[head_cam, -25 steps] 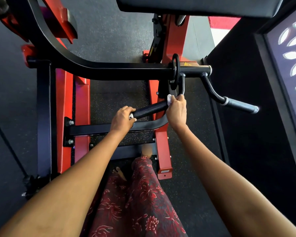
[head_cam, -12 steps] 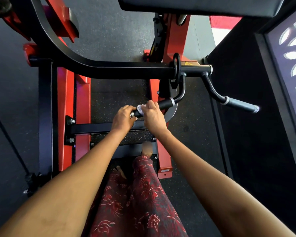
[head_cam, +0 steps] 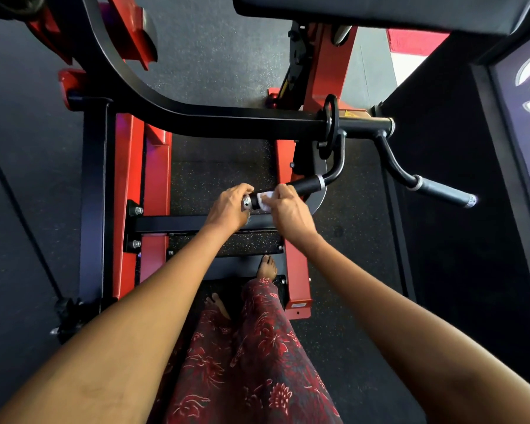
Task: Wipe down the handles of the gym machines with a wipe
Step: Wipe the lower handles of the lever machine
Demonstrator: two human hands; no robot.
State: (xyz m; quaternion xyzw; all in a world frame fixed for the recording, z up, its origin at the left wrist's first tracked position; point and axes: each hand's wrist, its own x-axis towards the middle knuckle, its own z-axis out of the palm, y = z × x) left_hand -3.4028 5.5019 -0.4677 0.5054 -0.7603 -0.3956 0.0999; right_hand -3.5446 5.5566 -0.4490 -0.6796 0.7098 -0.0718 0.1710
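Hands, two: left hand (head_cam: 230, 206) grips one handle (head_cam: 306, 184), right hand (head_cam: 288, 211) one wipe (head_cam: 265, 201).

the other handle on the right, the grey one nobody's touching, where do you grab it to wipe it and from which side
Probably wrap the wipe round the grey handle at its knurled straight part, between the pale ring by the bend and the capped end. Come from above and the near side: it slopes free in the air, with its curved stem joining at the far end.

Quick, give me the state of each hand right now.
Left hand: closed, holding the end of the near handle.
Right hand: closed, holding the white wipe around that handle.
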